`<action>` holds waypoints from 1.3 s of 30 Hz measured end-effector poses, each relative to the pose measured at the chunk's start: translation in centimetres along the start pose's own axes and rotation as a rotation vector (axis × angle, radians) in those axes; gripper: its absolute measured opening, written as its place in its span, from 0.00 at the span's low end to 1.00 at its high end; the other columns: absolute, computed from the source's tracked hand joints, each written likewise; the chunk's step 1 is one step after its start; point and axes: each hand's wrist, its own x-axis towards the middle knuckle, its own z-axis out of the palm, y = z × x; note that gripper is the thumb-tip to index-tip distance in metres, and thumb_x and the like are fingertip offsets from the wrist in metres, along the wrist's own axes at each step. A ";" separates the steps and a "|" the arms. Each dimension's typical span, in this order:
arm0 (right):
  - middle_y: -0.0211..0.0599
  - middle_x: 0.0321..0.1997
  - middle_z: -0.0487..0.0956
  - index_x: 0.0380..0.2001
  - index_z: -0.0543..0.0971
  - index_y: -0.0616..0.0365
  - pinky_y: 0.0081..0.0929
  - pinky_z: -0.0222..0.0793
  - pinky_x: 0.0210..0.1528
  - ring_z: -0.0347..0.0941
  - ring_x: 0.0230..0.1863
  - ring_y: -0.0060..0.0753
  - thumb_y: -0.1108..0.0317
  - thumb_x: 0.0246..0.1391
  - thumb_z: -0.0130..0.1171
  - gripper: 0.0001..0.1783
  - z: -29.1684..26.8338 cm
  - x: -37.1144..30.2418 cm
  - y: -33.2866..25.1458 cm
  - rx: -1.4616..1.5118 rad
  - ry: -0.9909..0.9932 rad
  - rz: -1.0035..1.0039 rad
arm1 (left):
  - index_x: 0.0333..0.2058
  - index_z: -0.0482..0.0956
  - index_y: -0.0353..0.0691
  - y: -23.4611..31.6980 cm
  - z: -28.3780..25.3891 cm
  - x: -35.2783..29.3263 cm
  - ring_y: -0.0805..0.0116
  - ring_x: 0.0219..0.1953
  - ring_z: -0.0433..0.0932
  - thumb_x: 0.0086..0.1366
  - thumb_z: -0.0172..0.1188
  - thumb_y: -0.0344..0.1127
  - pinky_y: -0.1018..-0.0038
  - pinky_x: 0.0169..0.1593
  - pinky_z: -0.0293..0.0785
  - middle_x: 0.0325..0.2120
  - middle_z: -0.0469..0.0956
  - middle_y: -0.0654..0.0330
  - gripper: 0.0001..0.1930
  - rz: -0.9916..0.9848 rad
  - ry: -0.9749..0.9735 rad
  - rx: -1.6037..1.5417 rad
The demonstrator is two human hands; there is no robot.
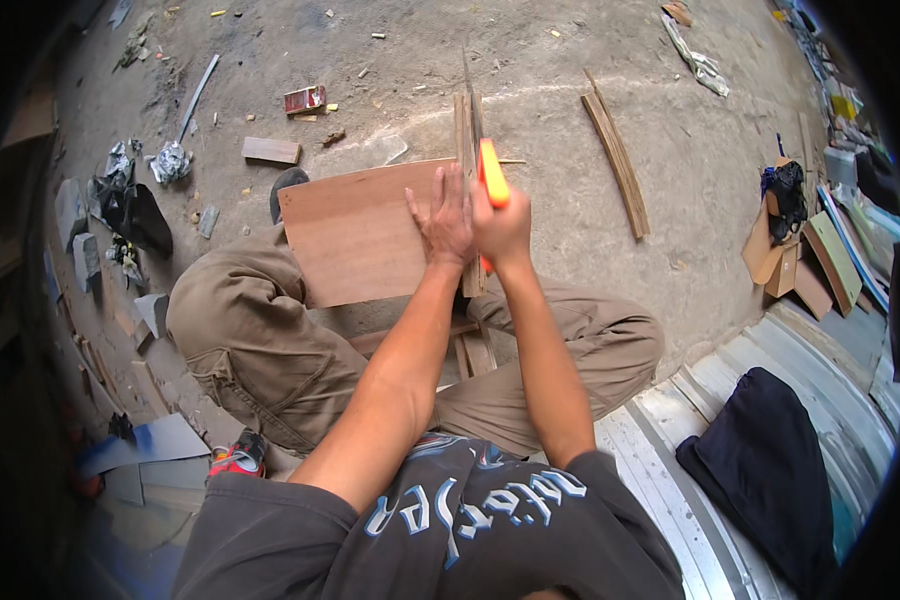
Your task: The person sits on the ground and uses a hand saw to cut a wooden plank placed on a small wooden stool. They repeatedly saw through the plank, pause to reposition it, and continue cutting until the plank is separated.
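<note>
A reddish-brown wooden board lies across my folded legs. My left hand presses down flat on its right edge, with the thumb spread from the fingers. Right beside it, my right hand is wrapped around the orange handle of a handsaw. The saw's thin blade points away from me. It runs along a narrow wooden strip at the board's right edge. My right hand covers part of the handle, and I cannot tell how far the blade sits in the wood.
Another long wood strip lies on the concrete floor to the right. A small wood block and a red box lie beyond the board. Black plastic and stone blocks are at left. Dark cloth rests on corrugated metal sheets at right.
</note>
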 end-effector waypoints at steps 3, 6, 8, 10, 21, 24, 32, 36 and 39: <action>0.44 0.18 0.74 0.25 0.75 0.65 0.35 0.65 0.25 0.69 0.20 0.34 0.68 0.58 0.57 0.12 -0.1 -1.5 -0.9 0.036 -0.020 0.042 | 0.69 0.58 0.48 -0.3 -0.2 -0.5 0.67 0.71 0.56 0.66 0.49 0.38 0.43 0.71 0.28 0.67 0.64 0.66 0.32 -0.008 0.006 0.007; 0.38 0.17 0.71 0.24 0.75 0.64 0.32 0.62 0.23 0.65 0.18 0.28 0.70 0.59 0.57 0.10 -3.6 -10.8 -1.5 0.039 -0.075 0.067 | 0.69 0.57 0.49 -0.2 -0.8 0.3 0.65 0.70 0.58 0.67 0.47 0.36 0.42 0.71 0.27 0.66 0.64 0.65 0.31 -0.055 0.022 -0.108; 0.35 0.16 0.69 0.23 0.74 0.63 0.30 0.60 0.22 0.63 0.18 0.26 0.73 0.57 0.58 0.10 -5.8 -16.1 -3.7 0.062 -0.101 0.170 | 0.69 0.57 0.49 -0.3 -0.9 0.0 0.65 0.70 0.58 0.67 0.47 0.36 0.42 0.71 0.27 0.66 0.64 0.65 0.31 -0.064 0.015 -0.089; 0.34 0.15 0.69 0.22 0.73 0.63 0.30 0.60 0.22 0.63 0.17 0.26 0.73 0.57 0.58 0.10 -5.7 -16.3 -4.3 0.073 -0.085 0.158 | 0.69 0.56 0.49 -0.4 -0.8 0.2 0.67 0.70 0.57 0.67 0.47 0.37 0.42 0.71 0.27 0.67 0.64 0.66 0.31 -0.062 0.004 -0.077; 0.37 0.16 0.68 0.21 0.72 0.62 0.32 0.60 0.22 0.62 0.17 0.29 0.71 0.57 0.58 0.12 -2.9 -12.5 -0.3 -0.002 -0.040 -0.034 | 0.70 0.55 0.49 -0.4 -0.5 -0.2 0.68 0.71 0.56 0.67 0.47 0.38 0.40 0.71 0.27 0.67 0.63 0.67 0.32 -0.046 0.003 -0.061; 0.37 0.16 0.68 0.23 0.74 0.63 0.31 0.61 0.22 0.65 0.17 0.29 0.72 0.57 0.58 0.10 -6.4 -19.8 -3.3 -0.034 -0.060 0.071 | 0.69 0.56 0.49 -0.1 -0.7 0.2 0.68 0.71 0.56 0.67 0.47 0.37 0.41 0.71 0.27 0.67 0.63 0.67 0.31 -0.044 0.000 -0.069; 0.47 0.15 0.72 0.19 0.73 0.65 0.35 0.63 0.22 0.67 0.16 0.35 0.65 0.55 0.58 0.16 0.6 0.1 0.2 -0.005 0.082 -0.058 | 0.69 0.56 0.48 -0.5 0.7 0.3 0.66 0.71 0.56 0.68 0.45 0.40 0.40 0.71 0.26 0.67 0.63 0.67 0.30 0.056 0.016 0.094; 0.46 0.16 0.72 0.21 0.73 0.64 0.35 0.63 0.22 0.68 0.17 0.33 0.67 0.57 0.59 0.14 -0.3 -5.6 -0.2 0.030 0.031 -0.111 | 0.69 0.56 0.48 -0.3 -0.2 -0.1 0.66 0.71 0.56 0.68 0.44 0.40 0.41 0.71 0.25 0.67 0.63 0.66 0.31 -0.026 -0.017 -0.010; 0.40 0.16 0.72 0.23 0.76 0.64 0.29 0.64 0.21 0.67 0.15 0.28 0.74 0.57 0.58 0.09 -4.4 -17.7 -1.6 -0.023 -0.035 -0.059 | 0.69 0.57 0.48 -0.1 -1.0 0.0 0.66 0.71 0.56 0.68 0.45 0.38 0.42 0.71 0.25 0.67 0.64 0.66 0.30 -0.050 -0.008 -0.075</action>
